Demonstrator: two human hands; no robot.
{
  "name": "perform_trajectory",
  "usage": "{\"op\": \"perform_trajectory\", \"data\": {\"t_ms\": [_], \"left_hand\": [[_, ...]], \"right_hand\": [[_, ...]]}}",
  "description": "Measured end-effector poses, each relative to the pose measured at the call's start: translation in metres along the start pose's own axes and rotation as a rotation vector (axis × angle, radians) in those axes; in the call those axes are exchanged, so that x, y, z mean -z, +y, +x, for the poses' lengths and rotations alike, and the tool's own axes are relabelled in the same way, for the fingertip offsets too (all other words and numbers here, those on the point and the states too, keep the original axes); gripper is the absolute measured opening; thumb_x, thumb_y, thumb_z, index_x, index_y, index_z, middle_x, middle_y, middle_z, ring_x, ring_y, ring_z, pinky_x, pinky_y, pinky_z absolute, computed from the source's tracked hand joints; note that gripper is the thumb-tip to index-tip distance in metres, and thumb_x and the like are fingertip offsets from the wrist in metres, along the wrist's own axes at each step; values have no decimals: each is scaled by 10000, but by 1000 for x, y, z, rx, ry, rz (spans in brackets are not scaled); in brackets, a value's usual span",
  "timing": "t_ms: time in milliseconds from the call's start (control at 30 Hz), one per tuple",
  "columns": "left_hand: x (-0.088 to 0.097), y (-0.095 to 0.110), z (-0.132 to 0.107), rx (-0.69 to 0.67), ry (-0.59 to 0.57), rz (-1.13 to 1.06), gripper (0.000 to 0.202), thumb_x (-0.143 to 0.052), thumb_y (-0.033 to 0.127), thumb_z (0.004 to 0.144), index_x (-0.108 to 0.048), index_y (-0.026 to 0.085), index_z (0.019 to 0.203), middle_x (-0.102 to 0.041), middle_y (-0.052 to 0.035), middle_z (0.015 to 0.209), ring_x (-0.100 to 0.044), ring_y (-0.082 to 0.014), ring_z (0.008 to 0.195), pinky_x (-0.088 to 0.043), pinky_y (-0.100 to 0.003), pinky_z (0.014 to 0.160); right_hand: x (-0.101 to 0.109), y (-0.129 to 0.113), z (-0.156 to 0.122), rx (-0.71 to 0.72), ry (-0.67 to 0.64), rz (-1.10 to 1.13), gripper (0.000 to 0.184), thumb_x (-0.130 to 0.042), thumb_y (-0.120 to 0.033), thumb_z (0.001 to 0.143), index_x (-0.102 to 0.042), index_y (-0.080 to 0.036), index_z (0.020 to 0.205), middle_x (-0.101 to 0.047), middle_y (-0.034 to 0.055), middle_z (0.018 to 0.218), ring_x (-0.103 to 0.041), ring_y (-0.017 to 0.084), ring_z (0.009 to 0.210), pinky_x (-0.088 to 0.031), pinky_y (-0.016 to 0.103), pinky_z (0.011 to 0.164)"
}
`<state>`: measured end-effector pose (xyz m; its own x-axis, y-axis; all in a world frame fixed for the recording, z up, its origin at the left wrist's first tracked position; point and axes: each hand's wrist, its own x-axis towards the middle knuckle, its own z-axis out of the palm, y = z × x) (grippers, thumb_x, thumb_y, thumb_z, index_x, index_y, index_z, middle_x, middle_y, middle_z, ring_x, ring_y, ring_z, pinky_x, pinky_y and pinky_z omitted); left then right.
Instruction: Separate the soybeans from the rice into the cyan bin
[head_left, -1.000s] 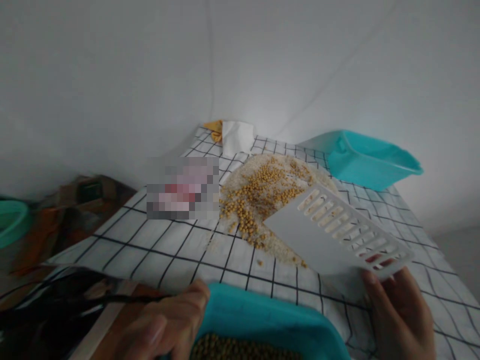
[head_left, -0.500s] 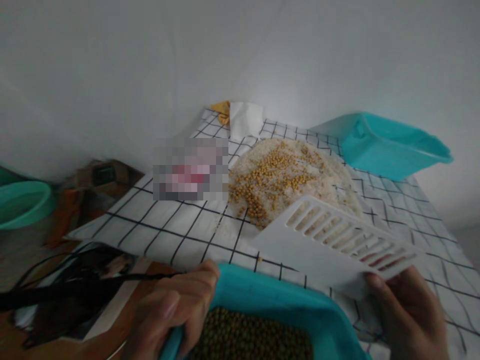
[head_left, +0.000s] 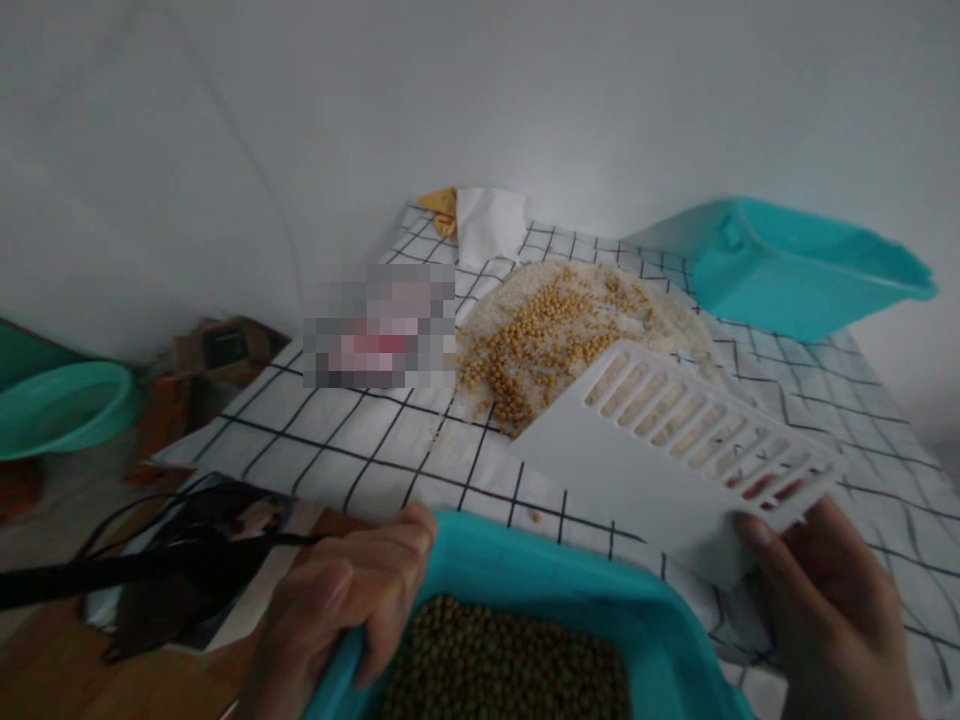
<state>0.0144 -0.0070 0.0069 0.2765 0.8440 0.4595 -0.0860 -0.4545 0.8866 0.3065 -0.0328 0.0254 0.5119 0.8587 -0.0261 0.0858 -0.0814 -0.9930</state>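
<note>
My left hand (head_left: 337, 610) grips the left rim of a teal plastic tub (head_left: 555, 590) at the bottom of view; the tub holds dark green beans (head_left: 510, 670). My right hand (head_left: 825, 610) holds a white slotted plastic scoop (head_left: 660, 450) by its near right end, tilted over the cloth just beyond the tub. Past the scoop lies a round heap of rice mixed with yellow soybeans (head_left: 555, 330) on a white cloth with a black grid (head_left: 360, 440).
A second teal tub (head_left: 795, 270) stands at the far right of the cloth. White paper (head_left: 487, 220) lies at the far edge. A green basin (head_left: 60, 405) sits at left. Black cables (head_left: 150, 560) lie on the brown surface near my left hand.
The view has tipped down and the teal tub with green beans shows more fully. The scoop stays in my right hand, drawn slightly nearer the tub.
</note>
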Motion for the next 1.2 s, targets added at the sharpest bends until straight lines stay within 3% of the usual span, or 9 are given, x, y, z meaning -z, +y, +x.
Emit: {"op": "perform_trajectory", "data": {"t_ms": [167, 300, 400, 533, 667, 800, 967, 1200], "left_hand": [[-2, 4, 6, 12, 16, 32, 654, -210, 396, 1111, -369, 191, 510, -417, 58, 398, -407, -123, 366, -435, -410, 597], [1, 5, 7, 18, -14, 48, 651, -219, 412, 1109, -373, 197, 513, -438, 61, 404, -441, -132, 376, -458, -415, 617], [5, 6, 8, 13, -74, 55, 656, -211, 417, 1113, -394, 201, 521, -460, 64, 420, -457, -126, 384, -487, -404, 638], [7, 6, 9, 7, -72, 67, 647, -210, 393, 1116, -406, 203, 530, -465, 64, 424, -460, -124, 388, -483, -407, 636], [6, 3, 7, -9, -79, 35, 646, -238, 404, 1110, -398, 201, 517, -457, 66, 423, -433, -123, 382, -461, -422, 646], [4, -1, 0, 45, 0, -9, 641, -254, 402, 1096, -384, 205, 500, -414, 60, 410, -412, -138, 390, -429, -437, 675], [3, -2, -4, 92, 28, -50, 629, -242, 403, 1087, -381, 196, 510, -409, 47, 418, -389, -143, 402, -406, -431, 670], [3, -3, -4, 79, 13, -81, 618, -247, 386, 1088, -394, 196, 518, -419, 47, 429, -374, -142, 407, -395, -429, 654]], "right_hand": [[14, 13, 2, -22, -119, -44, 342, -816, -400, 826, -804, -264, 1140, -781, 83, 1276, -749, 333, 1161, -644, 341, 927], [30, 25, 12, 24, -265, -48, 377, -801, -365, 851, -795, -290, 1220, -779, 81, 1294, -773, 336, 1116, -660, 353, 901], [25, 21, 16, -7, -279, -32, 410, -781, -354, 885, -761, -334, 1293, -765, 46, 1333, -770, 299, 1138, -646, 325, 936], [7, 4, 13, -55, -295, 4, 411, -739, -372, 934, -727, -372, 1345, -790, 24, 1279, -785, 266, 1100, -662, 303, 879], [2, 1, 13, 22, -299, -8, 358, -707, -384, 962, -742, -363, 1318, -766, 17, 1331, -733, 253, 1224, -593, 328, 1053], [12, 12, 18, 98, -321, -102, 466, -750, -367, 930, -692, -329, 1390, -702, 28, 1440, -636, 258, 1370, -480, 371, 1187], [16, 15, 17, 78, -270, -17, 518, -772, -355, 904, -684, -283, 1409, -713, 59, 1419, -642, 318, 1357, -488, 448, 1185], [-2, -3, 3, 8, -77, 131, 438, -735, -287, 918, -721, -334, 1353, -772, 42, 1312, -701, 320, 1272, -578, 437, 1076]]}}
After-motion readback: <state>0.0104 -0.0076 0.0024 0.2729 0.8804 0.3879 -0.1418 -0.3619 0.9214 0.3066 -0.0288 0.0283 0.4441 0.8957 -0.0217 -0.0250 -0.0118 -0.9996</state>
